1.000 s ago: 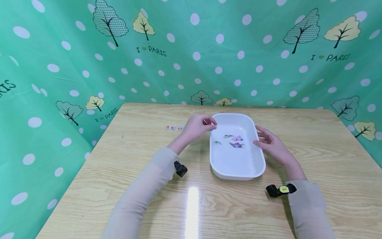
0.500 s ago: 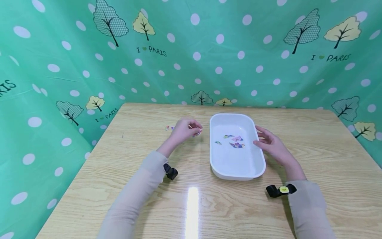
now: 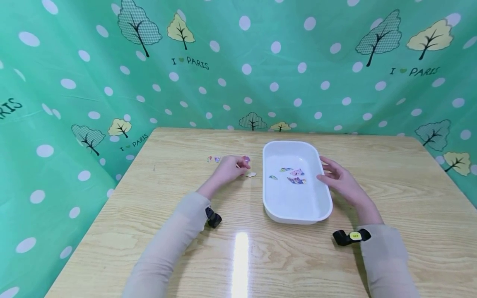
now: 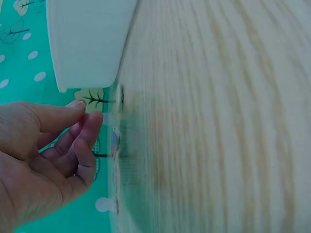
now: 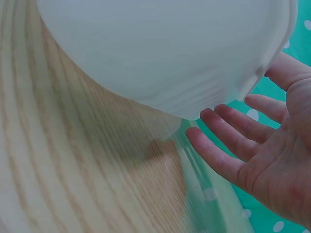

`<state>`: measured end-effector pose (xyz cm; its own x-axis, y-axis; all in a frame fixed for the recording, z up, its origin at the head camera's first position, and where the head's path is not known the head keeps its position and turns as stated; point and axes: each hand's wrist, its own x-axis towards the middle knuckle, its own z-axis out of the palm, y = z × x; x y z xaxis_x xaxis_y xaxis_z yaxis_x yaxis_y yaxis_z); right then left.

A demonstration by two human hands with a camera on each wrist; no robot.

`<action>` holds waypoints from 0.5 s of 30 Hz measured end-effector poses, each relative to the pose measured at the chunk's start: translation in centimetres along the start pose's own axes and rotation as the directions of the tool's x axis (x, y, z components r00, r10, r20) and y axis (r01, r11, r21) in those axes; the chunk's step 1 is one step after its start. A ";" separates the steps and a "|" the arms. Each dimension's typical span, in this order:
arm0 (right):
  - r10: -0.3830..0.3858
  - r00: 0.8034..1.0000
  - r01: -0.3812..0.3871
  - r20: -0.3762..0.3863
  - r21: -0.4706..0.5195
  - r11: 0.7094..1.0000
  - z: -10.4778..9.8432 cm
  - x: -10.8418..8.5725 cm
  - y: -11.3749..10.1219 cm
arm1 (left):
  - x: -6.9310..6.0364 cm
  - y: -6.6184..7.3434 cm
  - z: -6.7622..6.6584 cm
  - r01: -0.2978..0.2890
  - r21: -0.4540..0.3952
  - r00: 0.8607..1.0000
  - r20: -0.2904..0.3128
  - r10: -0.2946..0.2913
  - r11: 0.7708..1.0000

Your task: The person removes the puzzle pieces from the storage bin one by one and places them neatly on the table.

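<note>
Well, trouble could come from the pale-faced piece (image 3: 251, 174) just left of the white tub (image 3: 294, 203): it looks thin, so fingertips might skid off it or shove it along the surface (image 3: 186, 182). The patterned piece (image 3: 246, 159) beyond it, also left of the tub, could get knocked by a careless knuckle. And too hard a lean might slide the tub itself. Now the left hand (image 3: 232, 166), left of the tub: loosely bent, thumb near the fingertips, nothing visible between them. Right hand (image 3: 340, 182), at the tub's right side: spread, thumb at the rim, fingers along the outer wall; how firmly, I can't tell. Colourful pieces (image 3: 297, 181) lie inside the tub.
</note>
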<state>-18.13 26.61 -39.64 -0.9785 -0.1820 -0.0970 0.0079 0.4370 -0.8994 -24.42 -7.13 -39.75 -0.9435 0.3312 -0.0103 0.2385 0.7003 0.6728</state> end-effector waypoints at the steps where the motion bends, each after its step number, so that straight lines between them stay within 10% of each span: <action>1: 0.000 1.000 0.000 -0.001 0.001 1.000 0.0 0.0 0.0 | 0.1 0.1 0.1 -0.007 0.015 1.000 0.006 0.007 1.000; 15: 0.014 1.000 -0.014 -0.010 -0.001 1.000 0.0 0.0 0.0 | 1.2 1.3 1.7 -0.096 0.219 0.994 0.078 0.081 0.971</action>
<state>-18.14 26.61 -39.64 -0.9803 -0.1671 -0.1049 0.0210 0.4403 -0.8976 -24.87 -4.75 -40.20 -0.9004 0.4349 -0.0138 0.3725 0.7868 0.4920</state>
